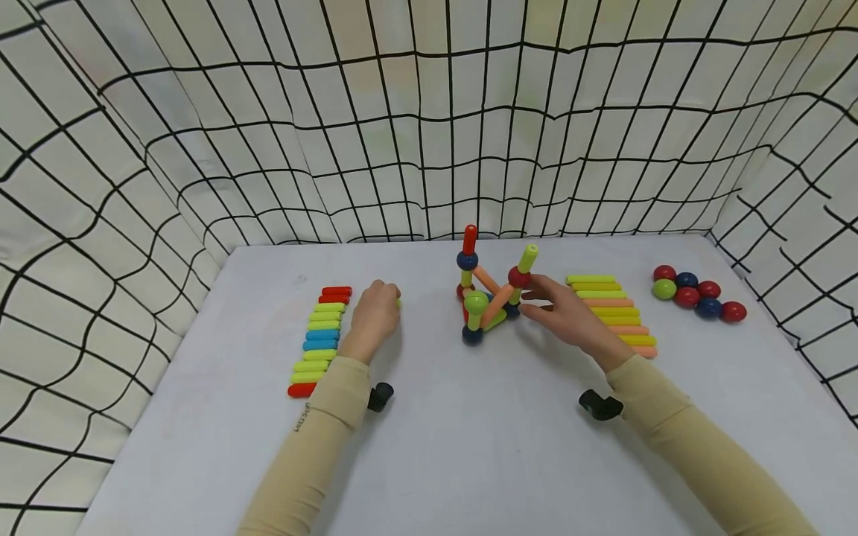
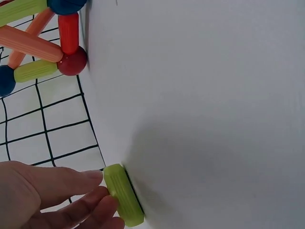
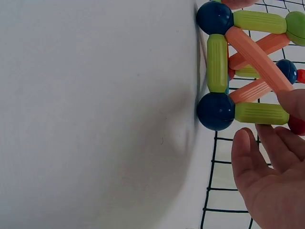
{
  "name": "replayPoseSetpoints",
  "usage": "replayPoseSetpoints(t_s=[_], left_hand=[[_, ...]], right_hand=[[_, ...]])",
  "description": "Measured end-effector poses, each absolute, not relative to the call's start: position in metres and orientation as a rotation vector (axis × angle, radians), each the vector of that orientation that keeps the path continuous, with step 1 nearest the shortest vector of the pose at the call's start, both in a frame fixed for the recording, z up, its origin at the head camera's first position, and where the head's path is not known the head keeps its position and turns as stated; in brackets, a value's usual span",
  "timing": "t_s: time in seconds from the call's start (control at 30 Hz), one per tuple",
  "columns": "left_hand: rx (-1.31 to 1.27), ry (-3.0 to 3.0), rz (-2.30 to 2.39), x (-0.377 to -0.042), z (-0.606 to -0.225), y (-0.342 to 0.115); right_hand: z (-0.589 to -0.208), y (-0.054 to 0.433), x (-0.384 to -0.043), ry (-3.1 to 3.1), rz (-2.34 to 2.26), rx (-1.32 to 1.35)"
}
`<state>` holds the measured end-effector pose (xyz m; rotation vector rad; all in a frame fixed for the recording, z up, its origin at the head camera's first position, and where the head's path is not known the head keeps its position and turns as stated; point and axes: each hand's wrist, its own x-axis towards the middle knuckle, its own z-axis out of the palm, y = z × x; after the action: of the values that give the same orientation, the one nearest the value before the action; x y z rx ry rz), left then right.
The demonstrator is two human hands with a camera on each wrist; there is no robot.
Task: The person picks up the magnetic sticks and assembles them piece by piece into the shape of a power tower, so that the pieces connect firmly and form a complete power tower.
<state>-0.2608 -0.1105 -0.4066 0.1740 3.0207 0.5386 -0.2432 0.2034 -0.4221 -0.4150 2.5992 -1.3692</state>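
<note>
In the head view a structure of ribbed sticks and balls (image 1: 477, 302) stands at the middle of the table, with a red stick (image 1: 470, 239) and a green stick (image 1: 528, 257) pointing up from it. My right hand (image 1: 566, 309) holds its right side. In the right wrist view the thumb lies at an orange stick (image 3: 257, 57) and fingers reach under a green stick (image 3: 262, 113) near a red ball. To the left, my left hand (image 1: 372, 316) pinches a short green stick (image 2: 124, 195) close to the tabletop, apart from the structure.
A column of red, green and blue sticks (image 1: 324, 325) lies left of my left hand. Yellow, green and orange sticks (image 1: 613, 313) lie beyond my right forearm. Several balls (image 1: 687, 298) sit at the far right. Black netting (image 1: 415, 115) over white cloth surrounds the table (image 1: 482, 447).
</note>
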Motion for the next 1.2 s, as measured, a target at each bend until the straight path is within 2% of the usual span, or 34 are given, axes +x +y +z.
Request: replayPoseSetpoints(t_s=[0.43, 0.63, 0.8, 0.93, 1.2], left_hand=[[0.187, 3.015, 0.373, -0.263, -0.415, -0.114], [0.377, 2.836, 0.901, -0.263, -0.412, -0.107], [0.611, 2.676, 1.457, -0.253, -0.388, -0.090], [0.738, 2.612, 1.564, -0.246, -0.377, -0.079], [0.808, 2.527, 1.665, -0.240, -0.380, -0.071]], right_hand=[[-0.426, 0.205, -0.242, 2.639, -1.320, -0.434], [-0.426, 0.202, -0.237, 2.658, -1.277, -0.415], [-0.425, 0.202, -0.236, 2.662, -1.285, -0.440], [-0.424, 0.201, -0.236, 2.651, -1.303, -0.449], [-0.425, 0.199, -0.235, 2.673, -1.277, -0.415]])
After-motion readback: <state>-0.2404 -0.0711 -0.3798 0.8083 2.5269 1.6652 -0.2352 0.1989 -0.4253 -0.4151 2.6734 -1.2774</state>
